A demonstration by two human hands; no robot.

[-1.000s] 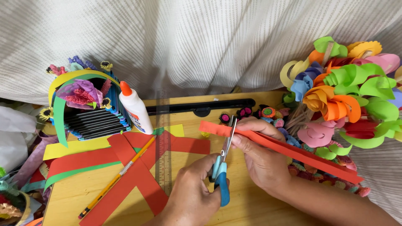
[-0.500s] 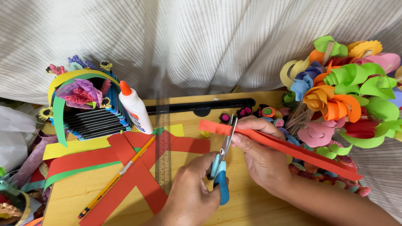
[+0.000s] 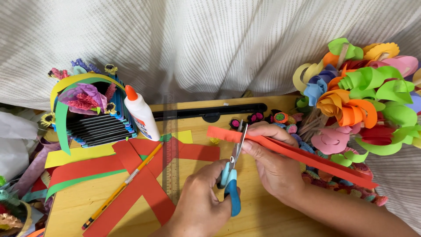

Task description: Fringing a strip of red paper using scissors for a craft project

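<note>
My left hand point(image 3: 197, 199) grips a pair of scissors with blue handles point(image 3: 231, 188), blades pointing up and away from me. The blades cross a long folded red paper strip point(image 3: 315, 160) near its left end. My right hand point(image 3: 272, 169) pinches that strip just right of the blades, thumb below and fingers on top. The strip runs down to the right past my right wrist. Both hands hover over the yellow wooden table point(image 3: 263, 221).
Crossed red paper strips point(image 3: 144, 184), a clear ruler point(image 3: 170, 145) and a pencil point(image 3: 123, 186) lie at left centre. Behind stand a white glue bottle with an orange cap point(image 3: 141, 113) and a decorated holder of dark sheets point(image 3: 94, 127). A paper-flower bunch point(image 3: 359, 96) fills the right.
Almost nothing differs: both hands keep their grips, and the scissors stay across the red strip with only a slight shift.
</note>
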